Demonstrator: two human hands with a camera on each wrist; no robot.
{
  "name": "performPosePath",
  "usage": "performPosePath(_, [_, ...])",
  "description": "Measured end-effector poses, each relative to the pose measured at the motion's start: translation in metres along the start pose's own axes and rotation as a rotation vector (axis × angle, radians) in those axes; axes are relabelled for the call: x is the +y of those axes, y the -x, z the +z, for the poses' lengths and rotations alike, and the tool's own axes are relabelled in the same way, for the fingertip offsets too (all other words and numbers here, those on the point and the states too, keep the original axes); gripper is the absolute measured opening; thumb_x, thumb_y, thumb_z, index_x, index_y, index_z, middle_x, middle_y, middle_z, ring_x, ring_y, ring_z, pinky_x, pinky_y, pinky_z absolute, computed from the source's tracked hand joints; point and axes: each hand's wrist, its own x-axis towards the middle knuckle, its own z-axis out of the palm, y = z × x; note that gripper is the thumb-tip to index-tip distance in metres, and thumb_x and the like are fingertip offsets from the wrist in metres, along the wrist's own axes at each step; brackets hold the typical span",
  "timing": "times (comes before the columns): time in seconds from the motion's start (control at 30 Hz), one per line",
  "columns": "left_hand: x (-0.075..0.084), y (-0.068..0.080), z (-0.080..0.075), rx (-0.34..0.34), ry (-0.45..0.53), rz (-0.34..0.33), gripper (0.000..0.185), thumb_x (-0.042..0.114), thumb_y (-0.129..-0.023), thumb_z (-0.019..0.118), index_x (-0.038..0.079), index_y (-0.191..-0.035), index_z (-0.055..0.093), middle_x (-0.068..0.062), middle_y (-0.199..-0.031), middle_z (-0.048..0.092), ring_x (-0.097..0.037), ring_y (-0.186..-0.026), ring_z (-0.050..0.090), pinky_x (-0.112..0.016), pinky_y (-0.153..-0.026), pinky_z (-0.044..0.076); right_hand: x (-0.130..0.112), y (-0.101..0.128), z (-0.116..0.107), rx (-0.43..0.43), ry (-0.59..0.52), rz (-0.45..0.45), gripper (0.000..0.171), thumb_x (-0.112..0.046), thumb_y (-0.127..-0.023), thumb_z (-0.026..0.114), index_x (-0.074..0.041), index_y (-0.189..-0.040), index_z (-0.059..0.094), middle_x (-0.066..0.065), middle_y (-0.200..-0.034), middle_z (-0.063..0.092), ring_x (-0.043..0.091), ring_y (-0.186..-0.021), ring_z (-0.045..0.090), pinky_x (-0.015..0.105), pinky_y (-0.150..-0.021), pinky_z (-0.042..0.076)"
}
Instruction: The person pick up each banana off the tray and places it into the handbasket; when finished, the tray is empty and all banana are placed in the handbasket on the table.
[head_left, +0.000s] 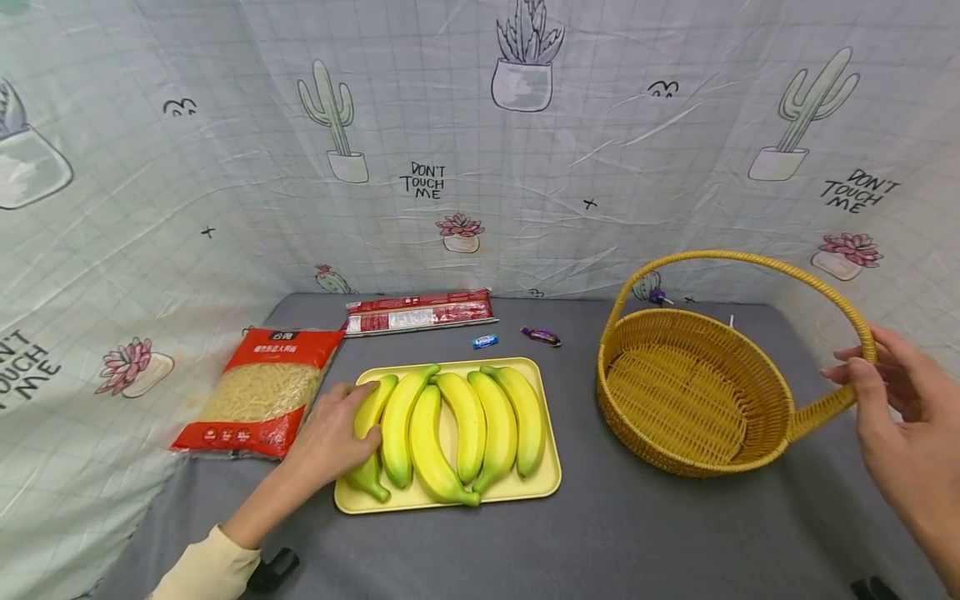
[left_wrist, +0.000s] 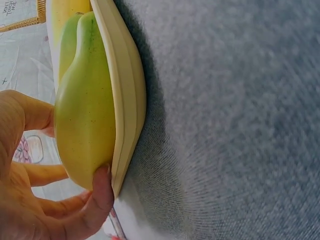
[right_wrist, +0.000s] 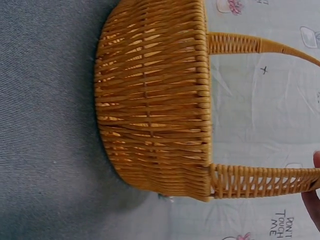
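Several yellow bananas lie side by side on a pale yellow tray [head_left: 553,487]. My left hand [head_left: 330,437] grips the leftmost banana [head_left: 367,479], which still lies within the tray. In the left wrist view, thumb and fingers bend around the near banana [left_wrist: 85,115], with one fingertip tucked between it and the tray's rim [left_wrist: 131,90]. On the right stands a round wicker basket [head_left: 675,404] with nothing inside. My right hand [head_left: 911,417] holds the right side of its tall handle [head_left: 738,257]. Only fingertips of that hand show in the right wrist view, at the handle's edge.
Left of the tray lies a red bag of pasta [head_left: 262,387]. Behind it is a long red packet [head_left: 420,313]. Two small wrapped sweets, one blue [head_left: 485,341] and one purple [head_left: 541,336], lie behind the tray. A purple lollipop [head_left: 658,297] shows behind the basket.
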Motion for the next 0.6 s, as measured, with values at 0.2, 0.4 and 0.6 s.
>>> performPosePath(0.2, [0.0, 0.0008, 0.0018, 0.019, 0.007, -0.01, 0.063, 0.016, -0.084, 0.074, 0.002, -0.144, 0.063, -0.024, -0.124, 0.061, -0.041, -0.1, 0.061, -0.06, -0.081, 0.052, 0.0006, 0.0029, 0.0021, 0.01, -0.115, -0.072, 0.045, 0.005, -0.107, 0.054, -0.004, -0.151, 0.058, -0.019, -0.114, 0.065, -0.009, -0.094, 0.064, 0.007, -0.084, 0.044])
performPosePath(0.4, [-0.0013, 0.0026, -0.0003, 0.054, 0.028, -0.036, 0.063, 0.017, -0.084, 0.074, 0.003, -0.145, 0.062, -0.023, -0.129, 0.062, -0.042, -0.103, 0.063, -0.061, -0.081, 0.052, -0.0028, 0.0055, 0.0061, 0.038, -0.231, -0.127, 0.042, 0.01, -0.105, 0.053, 0.009, -0.147, 0.056, -0.011, -0.112, 0.068, -0.005, -0.093, 0.067, 0.009, -0.085, 0.047])
performPosePath(0.6, [-0.0018, 0.0009, -0.0077, 0.072, 0.051, -0.069, 0.064, 0.018, -0.087, 0.074, 0.003, -0.148, 0.06, -0.025, -0.135, 0.06, -0.042, -0.112, 0.062, -0.061, -0.081, 0.051, 0.0056, 0.0065, 0.0077, 0.037, -0.272, -0.137, 0.041, 0.011, -0.105, 0.052, 0.011, -0.147, 0.054, -0.008, -0.111, 0.068, -0.003, -0.091, 0.068, 0.01, -0.085, 0.048])
